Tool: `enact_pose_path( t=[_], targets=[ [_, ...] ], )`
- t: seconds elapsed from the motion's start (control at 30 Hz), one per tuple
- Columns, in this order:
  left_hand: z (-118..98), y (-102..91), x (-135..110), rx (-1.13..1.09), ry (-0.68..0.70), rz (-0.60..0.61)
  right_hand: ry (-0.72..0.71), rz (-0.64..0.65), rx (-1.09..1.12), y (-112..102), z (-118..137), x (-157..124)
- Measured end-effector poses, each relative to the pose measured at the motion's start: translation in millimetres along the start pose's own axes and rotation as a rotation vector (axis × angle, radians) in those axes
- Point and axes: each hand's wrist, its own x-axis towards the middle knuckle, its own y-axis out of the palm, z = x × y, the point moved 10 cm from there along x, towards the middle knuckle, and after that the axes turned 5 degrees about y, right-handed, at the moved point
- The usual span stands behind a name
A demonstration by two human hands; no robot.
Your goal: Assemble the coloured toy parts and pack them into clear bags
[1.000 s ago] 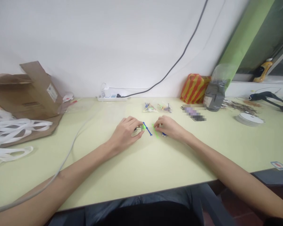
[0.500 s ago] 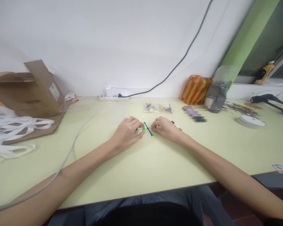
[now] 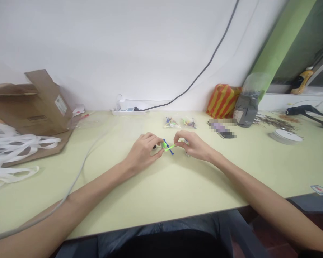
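My left hand point(image 3: 144, 150) rests on the pale green table point(image 3: 161, 186) with its fingers pinched around a small toy piece that has a green hub and a blue stick point(image 3: 168, 146) poking out. My right hand point(image 3: 192, 145) is just to the right of it, fingertips pinched on a thin green stick point(image 3: 171, 147) that reaches across to the hub. The two sticks cross between my hands. What lies under my right palm is hidden.
Two small clear bags of coloured parts point(image 3: 179, 123) lie behind my hands. A power strip point(image 3: 128, 111) and black cable sit by the wall. Left: a cardboard box point(image 3: 32, 104), white straps point(image 3: 13, 150), a grey cable point(image 3: 78, 175). Right: striped bag point(image 3: 223, 100), grey pouch point(image 3: 245, 107), tape roll point(image 3: 285, 136).
My right hand has picked the green stick up from the table and brought its end to the piece in my left hand. My left hand has stayed in place.
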Motion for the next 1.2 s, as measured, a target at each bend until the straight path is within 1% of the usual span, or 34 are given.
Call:
enact_pose_path(
  t=[0.1, 0.27, 0.4, 0.53, 0.8, 1.0, 1.2],
  targets=[
    [1, 1.7, 0, -0.004, 0.007, 0.012, -0.002, 0.045, 0.029, 8, 4, -1],
    [-4, 8.5, 1, -0.034, 0.063, 0.066, -0.041, 0.054, 0.12, 9, 6, -1],
    [-9, 11.1, 1, -0.075, 0.073, 0.093, -0.007, 0.101, 0.225, 13, 5, -2],
    [-10, 10.5, 1, -0.138, 0.053, 0.092, 0.02, 0.097, 0.291, 15, 4, -1],
    [-7, 12.5, -1, -0.264, 0.004, 0.099, 0.0, 0.071, 0.28, 15, 6, -2],
    [-4, 11.9, -1, -0.245, -0.015, 0.083, -0.014, 0.036, 0.25, 8, 9, -2],
    [-2, 14.4, -3, -0.264, -0.048, 0.098, -0.056, 0.002, 0.229, 7, 9, -3]
  ],
)
